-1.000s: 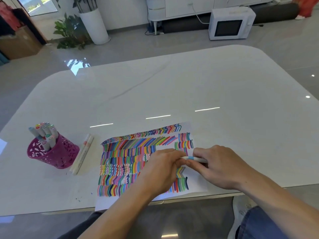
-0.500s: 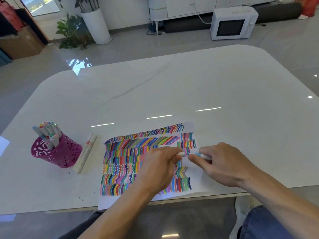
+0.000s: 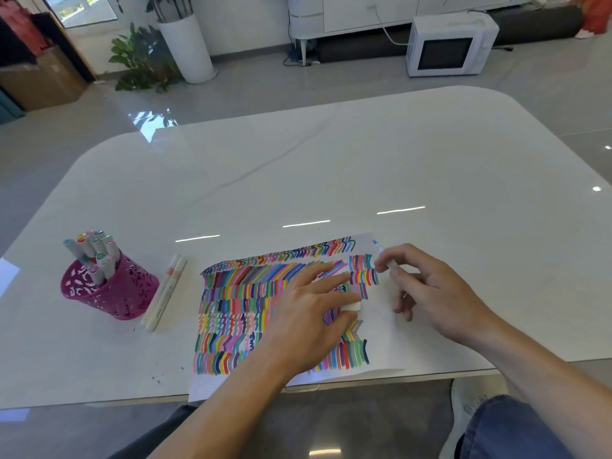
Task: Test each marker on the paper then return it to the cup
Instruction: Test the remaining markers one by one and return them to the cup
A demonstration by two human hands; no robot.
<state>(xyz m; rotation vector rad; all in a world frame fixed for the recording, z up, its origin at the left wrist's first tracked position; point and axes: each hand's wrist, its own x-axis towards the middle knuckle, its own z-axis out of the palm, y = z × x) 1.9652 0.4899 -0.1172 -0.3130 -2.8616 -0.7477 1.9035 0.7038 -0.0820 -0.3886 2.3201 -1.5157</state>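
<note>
A sheet of paper (image 3: 381, 339) covered with rows of coloured strokes lies at the table's near edge. My right hand (image 3: 433, 293) pinches an uncapped white marker (image 3: 384, 256) whose blue tip points up and away over the paper's top right corner. My left hand (image 3: 308, 313) rests on the paper with its fingers spread and holds the small white cap (image 3: 351, 307) under the thumb. A magenta perforated cup (image 3: 109, 289) with several capped markers stands at the left. Two white markers (image 3: 165, 289) lie side by side next to the cup.
The white table (image 3: 331, 167) reaches far beyond the paper. Its near edge runs just under my wrists. Small ink spots (image 3: 159, 379) mark the surface left of the paper. On the floor beyond are a microwave (image 3: 447, 44) and a potted plant (image 3: 149, 54).
The hands have pulled apart and the cap has come off the marker. My left hand kept the cap and spread onto the paper. My right hand swung the marker's blue tip upward.
</note>
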